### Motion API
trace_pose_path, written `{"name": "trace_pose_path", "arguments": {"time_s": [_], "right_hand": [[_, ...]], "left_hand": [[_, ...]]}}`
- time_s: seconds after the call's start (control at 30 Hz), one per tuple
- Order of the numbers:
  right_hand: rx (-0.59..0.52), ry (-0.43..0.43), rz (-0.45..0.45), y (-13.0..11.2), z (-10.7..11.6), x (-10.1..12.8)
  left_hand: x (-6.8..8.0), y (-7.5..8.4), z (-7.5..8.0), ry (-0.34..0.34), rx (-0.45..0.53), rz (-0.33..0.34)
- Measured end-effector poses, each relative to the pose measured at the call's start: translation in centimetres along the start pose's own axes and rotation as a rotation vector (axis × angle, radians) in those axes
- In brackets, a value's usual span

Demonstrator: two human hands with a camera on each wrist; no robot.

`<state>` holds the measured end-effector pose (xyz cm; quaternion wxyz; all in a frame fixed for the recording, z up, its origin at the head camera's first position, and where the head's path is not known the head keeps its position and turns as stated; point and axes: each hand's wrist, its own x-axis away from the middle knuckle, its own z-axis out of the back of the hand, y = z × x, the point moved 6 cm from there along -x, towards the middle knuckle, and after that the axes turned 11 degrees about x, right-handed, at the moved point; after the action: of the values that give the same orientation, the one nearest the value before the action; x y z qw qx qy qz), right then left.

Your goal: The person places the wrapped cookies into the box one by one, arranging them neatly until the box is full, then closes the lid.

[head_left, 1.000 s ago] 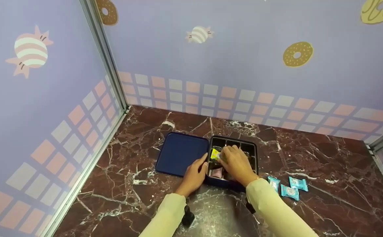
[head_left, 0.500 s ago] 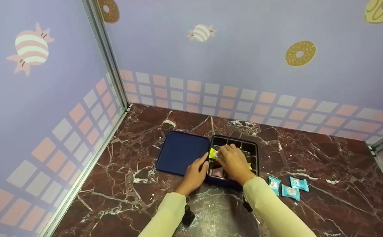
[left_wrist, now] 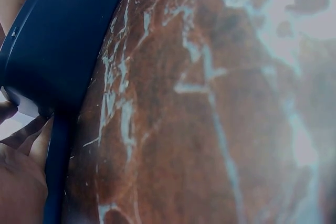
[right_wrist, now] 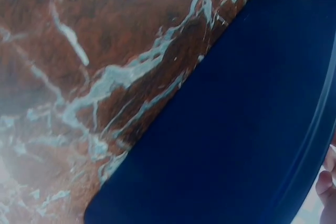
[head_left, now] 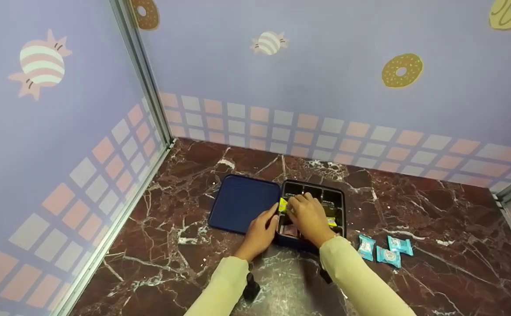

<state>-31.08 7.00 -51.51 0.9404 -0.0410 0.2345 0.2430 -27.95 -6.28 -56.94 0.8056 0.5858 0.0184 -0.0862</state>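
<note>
Head view alone shows the packets. Right hand (head_left: 311, 217), fingers bent, pinches yellow packet (head_left: 283, 205) at left of box (head_left: 297, 244), middle row; pink packet (head_left: 290, 230) nearer, second yellow packet (head_left: 332, 221) at right. Three blue packets (head_left: 388, 256) right of box. Left hand (head_left: 259, 235), fingers fairly straight, touches box's left side, beside lid (head_left: 244, 204). Wrist views add box's outer wall, close up.
</note>
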Motion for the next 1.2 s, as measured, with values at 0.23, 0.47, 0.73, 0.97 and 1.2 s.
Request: {"name": "trace_pose_path", "arguments": {"time_s": [0.23, 0.47, 0.73, 0.97, 1.2], "right_hand": [[0.015, -0.026, -0.005, -0.4, -0.2, -0.2], [0.029, -0.069, 0.002, -0.6, -0.3, -0.3], [0.024, -0.049, 0.001, -0.7, -0.5, 0.1], [-0.042, -0.010, 0.003, -0.6, 0.0, 0.4], [-0.080, 0.024, 0.009, -0.2, 0.5, 0.2]], "left_hand": [[0.0, -0.1, -0.1, -0.004, 0.000, -0.006], [0.0, -0.1, 0.0, -0.003, 0.006, -0.005], [0.1, -0.2, 0.1, 0.005, 0.003, 0.008], [0.3, -0.3, 0.0, -0.001, 0.011, 0.028], [0.0, -0.1, 0.1, 0.010, 0.003, 0.008]]}}
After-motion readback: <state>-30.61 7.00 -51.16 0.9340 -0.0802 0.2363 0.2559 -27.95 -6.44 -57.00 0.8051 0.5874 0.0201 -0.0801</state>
